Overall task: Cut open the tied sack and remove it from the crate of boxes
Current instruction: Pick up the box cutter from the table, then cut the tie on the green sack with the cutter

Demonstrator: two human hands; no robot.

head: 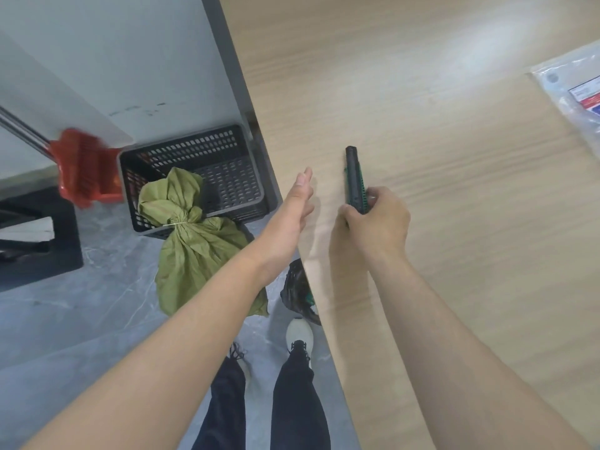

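Shoes [299, 332] and dark trouser legs at 6 o'clock, on grey floor [81, 319]. Both bare forearms run up from the bottom edge.

Right hand [373, 219], just right of centre: fingers curled tight round the near end of a black-and-green cutter [353, 177]. The cutter points to 12 o'clock over the wooden table [454, 190]. We cannot tell if a blade is out.

Left hand [293, 206], at 9 o'clock of the right hand and apart from it: fingers straight and pressed together, holding nothing, above the table's left edge.

Black bag [297, 287] under the table edge, at 6 o'clock of the left hand.

Green sack [194, 254] at 8 o'clock of the left hand, neck tied with pale string. Its bulk sits outside the black crate [227, 170]; its tuft above the tie lies over the crate's near rim. The crate is on the floor at 11 o'clock of the left hand, beside the table.

Red broom [84, 167], blurred, just at 9 o'clock of the crate. Clear plastic packet [578, 89] on the table at 2 o'clock, cut by the frame edge.
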